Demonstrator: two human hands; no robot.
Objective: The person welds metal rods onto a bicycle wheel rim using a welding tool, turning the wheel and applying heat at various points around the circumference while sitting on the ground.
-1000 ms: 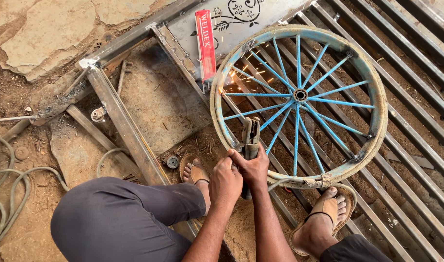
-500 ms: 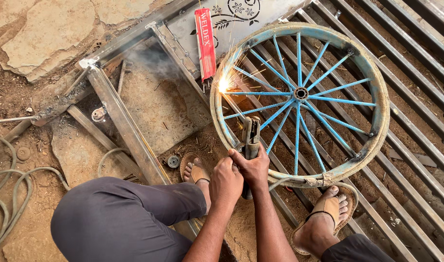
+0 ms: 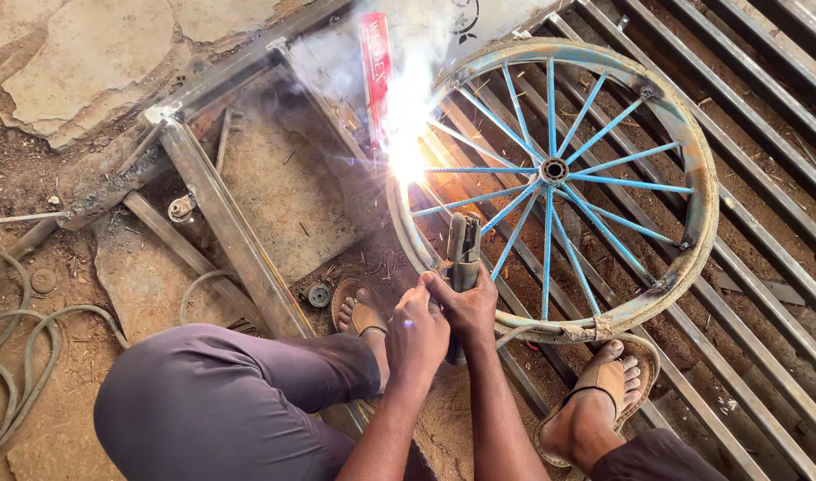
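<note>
Here both hands, left hand (image 3: 417,331) and right hand (image 3: 466,307), clamp together on the electrode holder (image 3: 462,254) (stiff, probably hot; grip its handle) beside the rigid, heavy-looking spoked wheel (image 3: 693,258).

Single view: head-worn camera, looking steeply down from above the squatting person's own knees and forearms. Close range; both hands sit low-centre, left hand (image 3: 417,334) beside right hand (image 3: 466,307). Frame reaches ahead to the blue-spoked wheel (image 3: 550,169), metal grating (image 3: 764,258) at right, stone ground (image 3: 69,62) at left. No second view to overlap.
</note>
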